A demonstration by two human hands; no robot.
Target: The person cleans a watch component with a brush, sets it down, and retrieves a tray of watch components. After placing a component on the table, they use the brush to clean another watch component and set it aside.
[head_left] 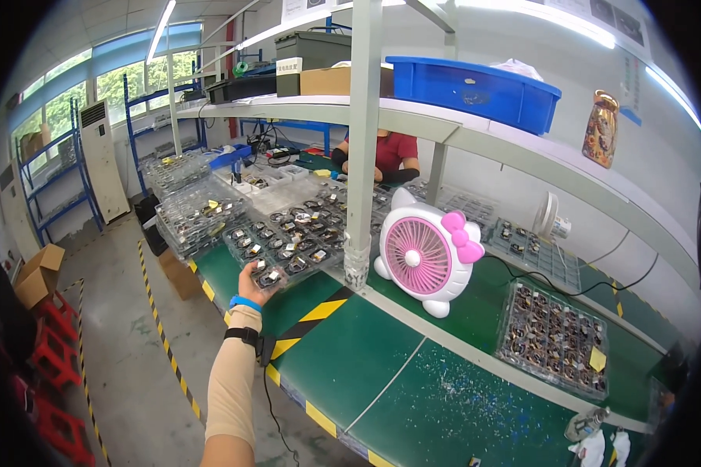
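My left hand point(258, 289) reaches forward from the lower edge, in a beige sleeve with a blue band and a black strap at the wrist. Its fingers are closed round the near corner of a clear plastic tray point(294, 272), and some of them are hidden by it. Compartments in the tray hold small dark coiled parts with pale tags. The tray lies at the green bench's left edge, beside similar filled trays. My right hand is out of view.
A pink-and-white fan point(422, 257) stands right of a metal post point(361, 156). Another filled tray point(551, 338) lies on the right of the green bench point(350, 350). Stacked trays point(199, 218) stand far left. Overhead, a shelf carries a blue bin point(471, 93). Across the bench sits a person point(397, 152).
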